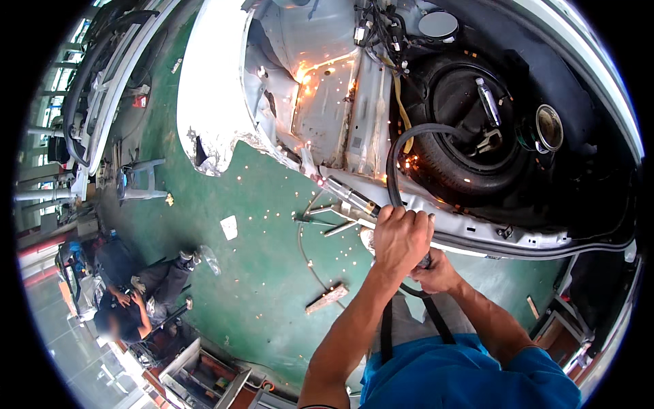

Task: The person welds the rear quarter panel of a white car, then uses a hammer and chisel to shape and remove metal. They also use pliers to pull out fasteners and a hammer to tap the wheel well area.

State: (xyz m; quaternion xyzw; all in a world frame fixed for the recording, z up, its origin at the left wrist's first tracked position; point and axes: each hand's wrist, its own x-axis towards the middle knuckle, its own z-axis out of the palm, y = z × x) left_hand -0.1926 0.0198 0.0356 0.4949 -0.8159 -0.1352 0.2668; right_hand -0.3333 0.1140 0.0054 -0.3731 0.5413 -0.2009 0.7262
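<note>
My left hand (402, 238) is wrapped round the back of a slim silver tool (349, 196) with a gold-coloured band; its exact kind is unclear. Just behind and below, my right hand (436, 274) closes round the tool's dark rear end or its cable. The tool's tip glows pink at the torn metal edge (306, 162) of a white car body, and sparks scatter over the floor and the bare metal trunk floor (320, 129). From near my hands a thick black cable (393, 163) loops up into the trunk.
The trunk's spare tyre (453, 160) has a bottle (488, 102) lying on it. Wiring (381, 31) hangs at the top. On the green floor are a wood block (327, 298), paper (229, 228) and a grey stool (142, 178). A person (136, 293) sits at lower left.
</note>
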